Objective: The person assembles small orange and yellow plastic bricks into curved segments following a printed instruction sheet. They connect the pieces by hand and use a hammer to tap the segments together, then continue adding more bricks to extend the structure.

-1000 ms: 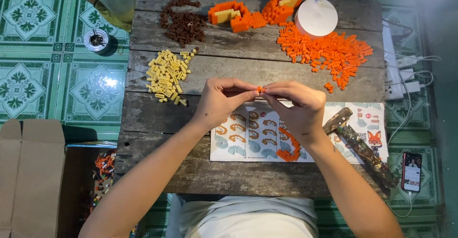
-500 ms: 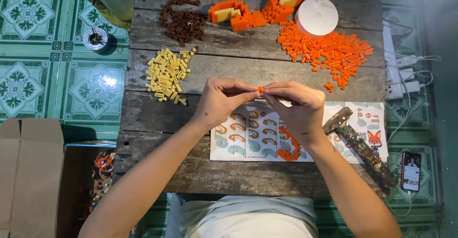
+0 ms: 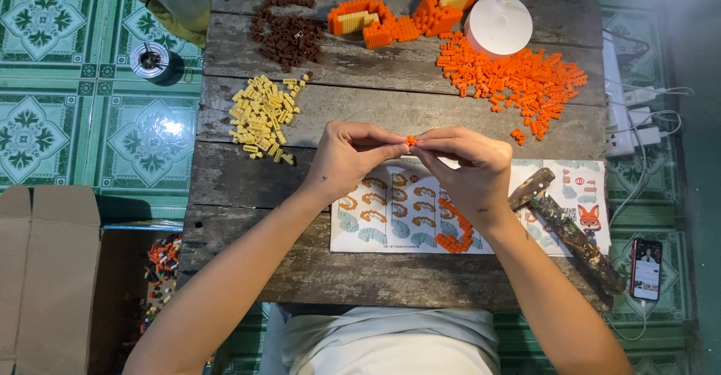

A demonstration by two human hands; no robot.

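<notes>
Bare forearms, no sleeves, rings or watch; pale whitish garment over lap

Rough, weathered wooden table (image 3: 360,104); matt plastic orange bricks (image 3: 518,78) at one o'clock; glossy paper instruction sheet (image 3: 390,217); shiny tiled floor (image 3: 90,119).

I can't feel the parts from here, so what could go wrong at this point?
1. The tiny orange brick is pinched only between the fingertips of the left hand and right hand; it could slip and vanish into a gap between the planks of the wooden table.
2. The right wrist hovers over the curved orange piece on the instruction sheet and might knock it.
</notes>
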